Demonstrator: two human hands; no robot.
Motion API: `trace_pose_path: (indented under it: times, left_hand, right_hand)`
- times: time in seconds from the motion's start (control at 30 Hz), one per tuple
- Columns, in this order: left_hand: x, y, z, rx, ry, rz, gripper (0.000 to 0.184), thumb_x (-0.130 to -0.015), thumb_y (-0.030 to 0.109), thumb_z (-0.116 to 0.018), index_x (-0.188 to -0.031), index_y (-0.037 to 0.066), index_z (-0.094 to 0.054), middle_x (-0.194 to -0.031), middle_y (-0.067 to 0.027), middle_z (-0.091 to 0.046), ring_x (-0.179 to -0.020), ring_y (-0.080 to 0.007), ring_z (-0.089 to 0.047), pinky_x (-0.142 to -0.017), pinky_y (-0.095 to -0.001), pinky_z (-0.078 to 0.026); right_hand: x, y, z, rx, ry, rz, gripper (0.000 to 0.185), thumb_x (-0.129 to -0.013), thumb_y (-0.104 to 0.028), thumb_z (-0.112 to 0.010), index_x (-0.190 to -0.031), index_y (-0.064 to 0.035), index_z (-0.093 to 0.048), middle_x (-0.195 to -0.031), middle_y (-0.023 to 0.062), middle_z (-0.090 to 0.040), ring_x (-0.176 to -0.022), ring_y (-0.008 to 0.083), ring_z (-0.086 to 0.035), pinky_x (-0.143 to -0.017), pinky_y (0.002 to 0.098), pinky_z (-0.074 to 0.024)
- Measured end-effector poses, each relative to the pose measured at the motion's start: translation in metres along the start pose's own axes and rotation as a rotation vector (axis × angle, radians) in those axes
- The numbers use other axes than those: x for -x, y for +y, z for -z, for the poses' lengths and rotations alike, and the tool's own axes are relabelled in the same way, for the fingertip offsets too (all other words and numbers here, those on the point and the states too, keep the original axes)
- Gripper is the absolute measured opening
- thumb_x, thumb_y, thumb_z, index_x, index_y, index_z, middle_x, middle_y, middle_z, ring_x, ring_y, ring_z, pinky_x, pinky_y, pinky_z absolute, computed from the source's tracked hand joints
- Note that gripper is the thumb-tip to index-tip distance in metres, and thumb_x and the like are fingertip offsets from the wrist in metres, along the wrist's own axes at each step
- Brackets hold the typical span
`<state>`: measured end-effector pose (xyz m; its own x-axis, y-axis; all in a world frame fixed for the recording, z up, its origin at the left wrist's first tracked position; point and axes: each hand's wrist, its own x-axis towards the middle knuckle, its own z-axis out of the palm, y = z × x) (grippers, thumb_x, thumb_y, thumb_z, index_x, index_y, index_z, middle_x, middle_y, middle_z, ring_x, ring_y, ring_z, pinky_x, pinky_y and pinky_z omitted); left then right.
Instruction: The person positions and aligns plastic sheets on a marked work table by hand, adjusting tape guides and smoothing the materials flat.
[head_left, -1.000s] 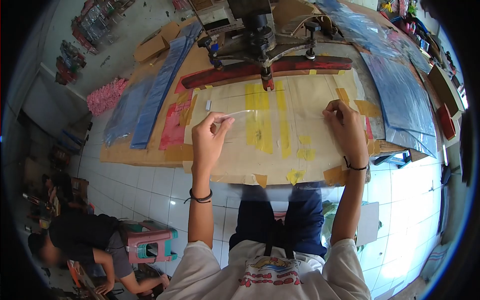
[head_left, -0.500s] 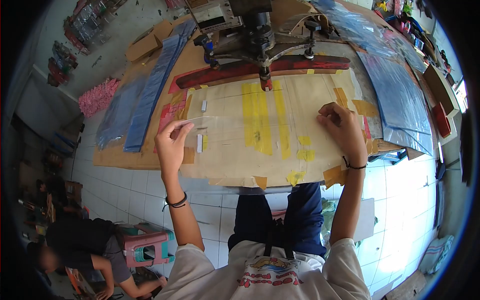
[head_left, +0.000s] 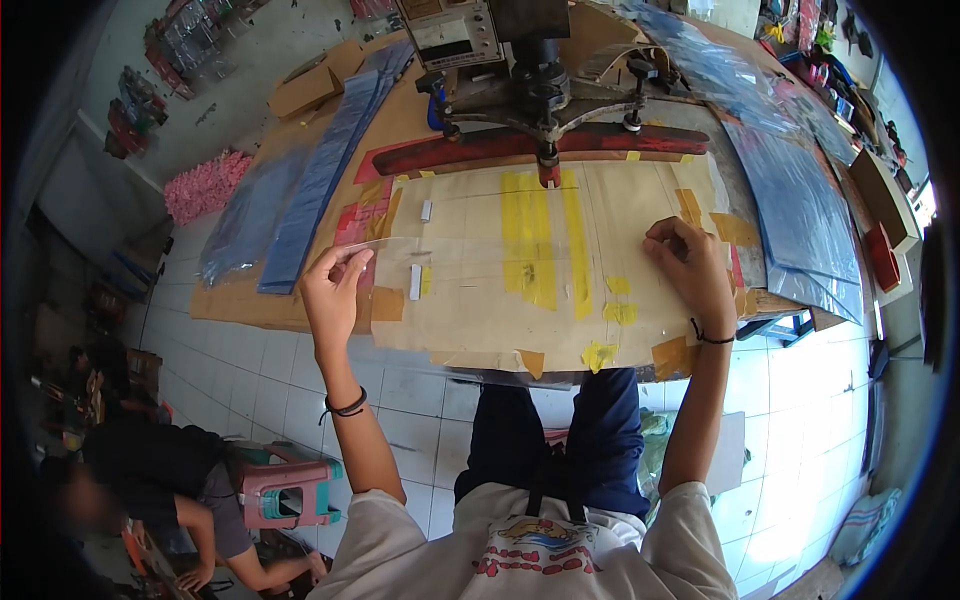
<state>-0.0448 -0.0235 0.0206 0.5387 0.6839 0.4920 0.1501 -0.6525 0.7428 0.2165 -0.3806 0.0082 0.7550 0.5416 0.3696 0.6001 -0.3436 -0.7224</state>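
A thin clear plastic sheet (head_left: 470, 262) stretches low over the tan work board (head_left: 460, 335). On its left end, my left hand (head_left: 334, 290) pinches a corner between thumb and fingers. My right hand (head_left: 692, 268) is closed in a pinch at the right side of the board, apparently at the sheet's other end, though the film is hard to see there. Yellow tape strips (head_left: 528, 240) run down the board's middle, and a small white block (head_left: 415, 282) lies near my left hand. Beyond the sheet stands a press head with a long red bar (head_left: 620, 137).
Stacked blue plastic sheets (head_left: 800, 220) lie at the right, with more blue film (head_left: 325, 180) at the left. A cardboard box (head_left: 315, 80) sits at the back left. On the floor side, a person in black (head_left: 150, 470) is beside a pink-green stool (head_left: 290, 490).
My left hand has shifted slightly left and outward relative to the board with the sheet's corner. My right hand stays nearly still, and the view has turned slightly.
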Motion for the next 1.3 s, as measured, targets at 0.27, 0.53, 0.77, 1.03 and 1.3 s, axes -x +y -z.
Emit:
trace_pose_path:
  times: [0.27, 0.53, 0.77, 1.03, 1.3]
  left_hand:
    - [0.002, -0.004, 0.012, -0.012, 0.041, 0.041, 0.019, -0.091, 0.013, -0.076, -0.104, -0.002, -0.076, -0.084, -0.0014, -0.072, -0.067, -0.0048, -0.052, -0.063, -0.0222, -0.043]
    - [0.005, -0.018, 0.025, 0.081, 0.105, 0.028, 0.020, -0.096, 0.016, -0.073, -0.106, -0.001, -0.075, -0.082, 0.0004, -0.070, -0.069, -0.0041, -0.054, -0.064, -0.0211, -0.043]
    - [0.002, 0.016, 0.017, 0.286, 0.118, 0.136, 0.021, -0.101, 0.020, -0.067, -0.106, -0.001, -0.069, -0.075, 0.0046, -0.061, -0.059, -0.0009, -0.047, -0.049, -0.0200, -0.035]
    - [-0.023, -0.003, -0.003, 0.226, 0.122, 0.045, 0.022, -0.102, 0.019, -0.065, -0.108, -0.001, -0.070, -0.073, 0.0049, -0.055, -0.059, -0.0013, -0.043, -0.050, -0.0209, -0.033]
    - [-0.017, -0.029, 0.001, 0.329, 0.262, 0.103, 0.025, -0.103, 0.020, -0.064, -0.109, -0.004, -0.071, -0.087, -0.0009, -0.067, -0.079, -0.0050, -0.055, -0.073, -0.0199, -0.045]
  right_hand:
    - [0.001, 0.005, 0.000, -0.010, 0.009, 0.037, 0.015, -0.088, -0.013, -0.073, -0.095, -0.0006, -0.071, -0.081, 0.0077, -0.070, -0.066, 0.0154, -0.059, -0.064, 0.0308, -0.0477]
    - [0.002, 0.006, 0.002, -0.018, 0.000, 0.037, 0.015, -0.089, -0.013, -0.072, -0.097, -0.0004, -0.071, -0.082, 0.0087, -0.071, -0.066, 0.0153, -0.060, -0.064, 0.0305, -0.0482]
    - [0.003, -0.002, 0.004, -0.011, -0.005, 0.039, 0.015, -0.089, -0.012, -0.071, -0.096, 0.0003, -0.071, -0.082, 0.0096, -0.072, -0.066, 0.0161, -0.061, -0.064, 0.0308, -0.0488]
    - [0.004, 0.002, 0.003, -0.029, 0.015, 0.047, 0.016, -0.089, -0.013, -0.071, -0.096, 0.0006, -0.071, -0.083, 0.0102, -0.072, -0.067, 0.0166, -0.061, -0.066, 0.0311, -0.0495]
    - [0.003, 0.003, 0.002, -0.038, -0.005, 0.022, 0.016, -0.089, -0.014, -0.072, -0.097, 0.0008, -0.071, -0.082, 0.0106, -0.072, -0.067, 0.0166, -0.061, -0.066, 0.0313, -0.0496]
